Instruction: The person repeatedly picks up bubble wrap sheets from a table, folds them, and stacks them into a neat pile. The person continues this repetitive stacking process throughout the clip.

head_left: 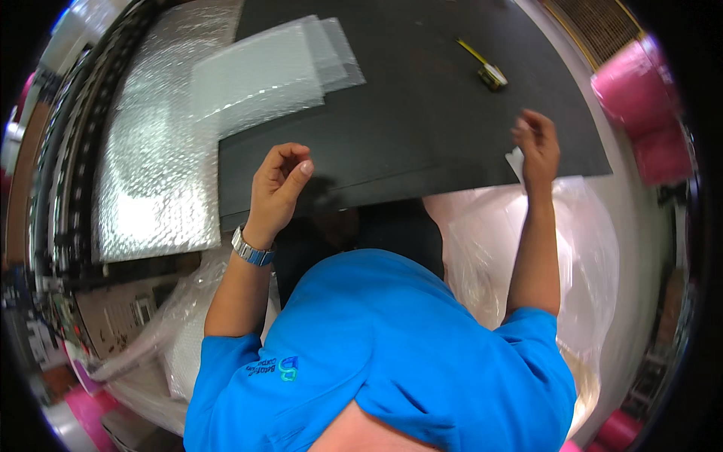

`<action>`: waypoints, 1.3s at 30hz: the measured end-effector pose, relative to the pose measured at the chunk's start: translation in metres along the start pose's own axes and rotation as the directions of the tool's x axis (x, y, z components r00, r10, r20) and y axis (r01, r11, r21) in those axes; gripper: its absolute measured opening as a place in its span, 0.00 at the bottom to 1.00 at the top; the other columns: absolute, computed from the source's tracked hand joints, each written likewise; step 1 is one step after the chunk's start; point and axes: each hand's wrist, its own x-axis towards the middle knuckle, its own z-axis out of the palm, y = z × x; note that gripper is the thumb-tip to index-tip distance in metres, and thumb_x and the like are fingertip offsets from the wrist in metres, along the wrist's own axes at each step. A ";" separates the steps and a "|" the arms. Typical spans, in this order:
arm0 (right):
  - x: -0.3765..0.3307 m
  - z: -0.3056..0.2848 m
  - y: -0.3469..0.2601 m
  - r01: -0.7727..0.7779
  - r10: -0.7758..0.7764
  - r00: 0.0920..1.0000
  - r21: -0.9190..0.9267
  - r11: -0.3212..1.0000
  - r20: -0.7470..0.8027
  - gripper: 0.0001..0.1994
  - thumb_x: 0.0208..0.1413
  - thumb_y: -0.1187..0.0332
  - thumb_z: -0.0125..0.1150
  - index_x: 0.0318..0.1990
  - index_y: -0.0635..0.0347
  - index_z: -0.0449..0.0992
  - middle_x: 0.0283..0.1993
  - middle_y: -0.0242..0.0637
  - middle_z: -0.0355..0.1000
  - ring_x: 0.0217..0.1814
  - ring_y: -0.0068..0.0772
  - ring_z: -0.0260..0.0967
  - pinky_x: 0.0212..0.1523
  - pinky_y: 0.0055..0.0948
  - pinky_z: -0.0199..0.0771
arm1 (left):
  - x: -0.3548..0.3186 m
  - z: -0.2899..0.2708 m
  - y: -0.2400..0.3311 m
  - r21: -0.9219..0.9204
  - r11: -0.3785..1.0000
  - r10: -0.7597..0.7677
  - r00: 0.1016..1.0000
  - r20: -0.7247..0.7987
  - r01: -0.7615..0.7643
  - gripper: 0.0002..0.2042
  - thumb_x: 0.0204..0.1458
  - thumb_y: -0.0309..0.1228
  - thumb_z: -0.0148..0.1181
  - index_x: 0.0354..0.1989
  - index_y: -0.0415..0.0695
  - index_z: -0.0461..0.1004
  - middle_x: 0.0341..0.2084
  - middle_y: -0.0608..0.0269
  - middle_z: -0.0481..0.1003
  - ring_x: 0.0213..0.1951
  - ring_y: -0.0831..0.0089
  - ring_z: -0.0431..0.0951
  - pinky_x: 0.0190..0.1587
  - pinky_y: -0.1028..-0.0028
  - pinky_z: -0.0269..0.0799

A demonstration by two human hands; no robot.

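My left hand hovers over the near edge of the black table, fingers half curled and the thumb a little apart from them. Nothing shows in its grasp. Farther right, my right hand is raised above the table's near right part, slightly blurred, with loosely bent fingers and no held thing visible. Beside its wrist a small white scrap sticks out; whether it touches the hand I cannot tell. Several clear bubble wrap sheets lie overlapping at the far left. A yellow and black tape measure rests at the far right, its blade partly out.
Silvery bubble wrap covers the left side, alongside dark rollers. Clear plastic film bulges below the table's right edge. Pink wrapped rolls stand at the right, and a cardboard box is at lower left.
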 end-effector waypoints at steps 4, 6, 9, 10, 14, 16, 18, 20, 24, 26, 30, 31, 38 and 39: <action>0.055 0.120 -0.050 -0.381 0.212 0.848 0.279 0.882 0.486 0.22 0.51 0.57 0.55 0.50 0.59 0.63 0.45 0.37 0.64 0.45 0.28 0.63 0.43 0.25 0.63 | -0.007 -0.035 0.013 0.138 0.989 0.084 0.972 -0.218 -0.054 0.10 0.50 0.30 0.55 0.39 0.40 0.67 0.29 0.71 0.67 0.30 0.86 0.65 0.33 0.87 0.61; 0.085 0.165 -0.038 -0.516 0.294 0.793 0.330 0.791 0.534 0.28 0.49 0.53 0.56 0.54 0.58 0.58 0.49 0.40 0.60 0.51 0.34 0.59 0.47 0.31 0.60 | -0.009 -0.055 0.010 0.339 0.940 0.147 0.942 -0.301 -0.038 0.11 0.50 0.31 0.55 0.40 0.40 0.67 0.30 0.67 0.67 0.31 0.83 0.66 0.34 0.84 0.62; 0.108 0.215 -0.021 -0.654 0.448 0.738 0.371 0.659 0.505 0.34 0.47 0.49 0.56 0.57 0.56 0.53 0.54 0.46 0.54 0.56 0.42 0.52 0.51 0.39 0.56 | -0.007 -0.085 -0.002 0.752 0.658 0.300 0.905 -0.301 0.032 0.17 0.46 0.36 0.57 0.43 0.41 0.67 0.40 0.53 0.66 0.42 0.66 0.66 0.44 0.72 0.62; 0.110 0.229 -0.019 -0.688 0.484 0.714 0.376 0.621 0.506 0.36 0.46 0.48 0.57 0.58 0.55 0.51 0.55 0.48 0.52 0.59 0.44 0.49 0.53 0.41 0.53 | -0.006 -0.092 -0.010 0.845 0.532 0.347 0.898 -0.271 0.050 0.19 0.45 0.37 0.58 0.44 0.42 0.67 0.43 0.50 0.65 0.45 0.63 0.65 0.46 0.70 0.61; 0.101 0.269 0.001 -0.695 0.452 0.705 0.404 0.594 0.547 0.33 0.46 0.50 0.58 0.57 0.53 0.53 0.49 0.46 0.57 0.47 0.39 0.60 0.44 0.36 0.63 | -0.008 -0.080 -0.027 0.960 0.218 0.283 0.930 -0.236 0.177 0.24 0.44 0.41 0.56 0.50 0.46 0.63 0.52 0.48 0.60 0.51 0.56 0.61 0.52 0.61 0.53; 0.091 0.273 0.005 -0.631 0.368 0.756 0.452 0.631 0.541 0.31 0.47 0.51 0.58 0.55 0.54 0.55 0.43 0.41 0.59 0.35 0.31 0.64 0.34 0.29 0.68 | -0.006 -0.077 -0.027 0.970 0.166 0.230 0.950 -0.213 0.177 0.26 0.45 0.43 0.54 0.53 0.48 0.61 0.54 0.49 0.58 0.51 0.58 0.63 0.54 0.58 0.48; 0.083 0.266 -0.010 -0.706 0.377 0.688 0.453 0.545 0.620 0.35 0.46 0.52 0.59 0.57 0.56 0.51 0.44 0.42 0.58 0.37 0.32 0.63 0.34 0.29 0.67 | -0.005 -0.075 -0.025 0.966 0.150 0.187 0.954 -0.235 0.208 0.27 0.45 0.43 0.54 0.54 0.47 0.60 0.55 0.49 0.57 0.51 0.58 0.62 0.54 0.60 0.48; 0.079 0.268 -0.015 -0.750 0.370 0.636 0.426 0.506 0.678 0.39 0.45 0.53 0.61 0.60 0.57 0.45 0.46 0.43 0.58 0.38 0.33 0.62 0.34 0.29 0.67 | -0.004 -0.074 -0.024 0.969 0.124 0.167 0.959 -0.231 0.212 0.28 0.45 0.44 0.54 0.55 0.47 0.59 0.56 0.49 0.56 0.51 0.59 0.63 0.54 0.61 0.48; 0.062 0.285 -0.031 -0.738 0.372 0.620 0.352 0.576 0.691 0.49 0.41 0.57 0.65 0.62 0.57 0.33 0.50 0.47 0.58 0.39 0.35 0.63 0.33 0.31 0.68 | -0.003 -0.074 -0.026 0.964 0.143 0.180 0.952 -0.248 0.225 0.28 0.45 0.45 0.53 0.55 0.47 0.59 0.57 0.50 0.55 0.50 0.58 0.64 0.54 0.61 0.48; 0.046 0.289 -0.052 -0.729 0.385 0.633 0.350 0.589 0.671 0.53 0.41 0.60 0.66 0.62 0.56 0.25 0.46 0.49 0.63 0.39 0.37 0.65 0.34 0.32 0.69 | -0.003 -0.074 -0.024 0.965 0.143 0.162 0.957 -0.240 0.218 0.29 0.45 0.45 0.53 0.55 0.46 0.58 0.57 0.49 0.54 0.51 0.58 0.63 0.54 0.61 0.48; 0.036 0.300 -0.056 -0.692 0.358 0.673 0.379 0.615 0.647 0.52 0.42 0.67 0.64 0.62 0.56 0.24 0.47 0.48 0.62 0.41 0.36 0.65 0.34 0.34 0.69 | -0.003 -0.077 -0.027 0.949 0.226 0.241 0.932 -0.271 0.218 0.31 0.45 0.45 0.53 0.56 0.43 0.56 0.56 0.45 0.54 0.54 0.56 0.59 0.54 0.59 0.48; 0.037 0.300 -0.053 -0.687 0.351 0.676 0.383 0.617 0.648 0.51 0.42 0.70 0.63 0.62 0.56 0.23 0.48 0.48 0.61 0.41 0.36 0.65 0.34 0.33 0.69 | -0.004 -0.080 -0.030 0.934 0.266 0.246 0.920 -0.304 0.237 0.32 0.45 0.46 0.53 0.57 0.42 0.54 0.56 0.45 0.53 0.55 0.55 0.57 0.55 0.59 0.47; 0.060 0.297 -0.015 -0.638 0.345 0.737 0.429 0.640 0.582 0.43 0.42 0.80 0.52 0.63 0.56 0.31 0.42 0.42 0.65 0.38 0.34 0.66 0.37 0.35 0.69 | 0.029 -0.080 -0.032 0.846 0.360 0.056 0.896 -0.440 0.393 0.37 0.45 0.48 0.51 0.58 0.36 0.48 0.59 0.44 0.49 0.61 0.55 0.47 0.57 0.55 0.41; 0.062 0.297 -0.014 -0.643 0.325 0.723 0.423 0.638 0.609 0.42 0.42 0.80 0.51 0.63 0.56 0.33 0.42 0.42 0.65 0.39 0.35 0.66 0.38 0.36 0.69 | 0.035 -0.081 -0.033 0.829 0.384 0.040 0.889 -0.455 0.407 0.37 0.45 0.48 0.51 0.58 0.36 0.48 0.59 0.44 0.48 0.61 0.56 0.47 0.57 0.54 0.40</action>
